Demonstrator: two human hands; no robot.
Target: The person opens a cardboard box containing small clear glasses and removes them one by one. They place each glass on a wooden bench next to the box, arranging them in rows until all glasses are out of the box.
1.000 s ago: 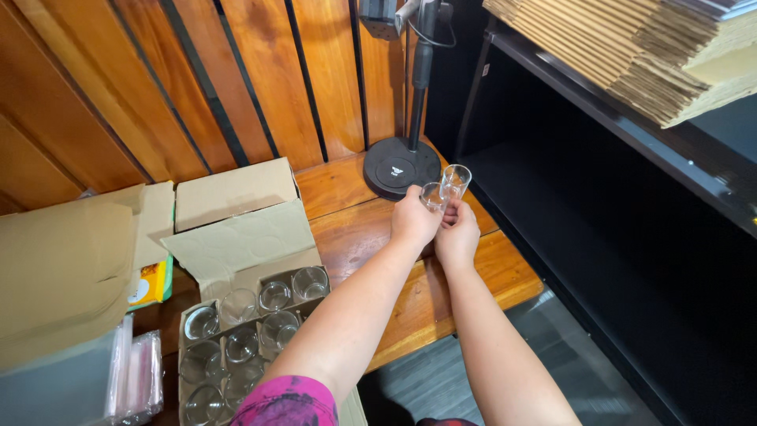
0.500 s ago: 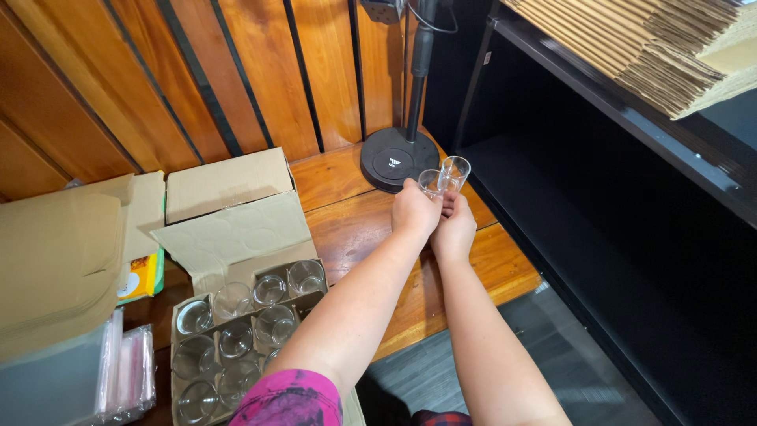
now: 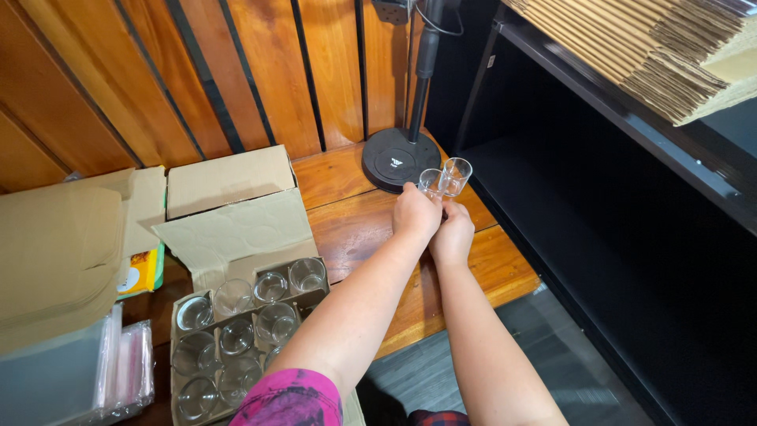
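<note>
Left hand and right hand each closed round a small clear glass, rims nearly touching beside the fan base — a clink, chip or slip likely.

Lighting: warm, even, overhead; soft glare on wooden surface; black shelf interior dim; focus sharp, mild edge distortion.

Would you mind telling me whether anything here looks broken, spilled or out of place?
Nothing stands out. The left hand and right hand each hold a clear glass upright. The glasses in the open cardboard box sit in their dividers, with no visible breakage or spill.
</note>
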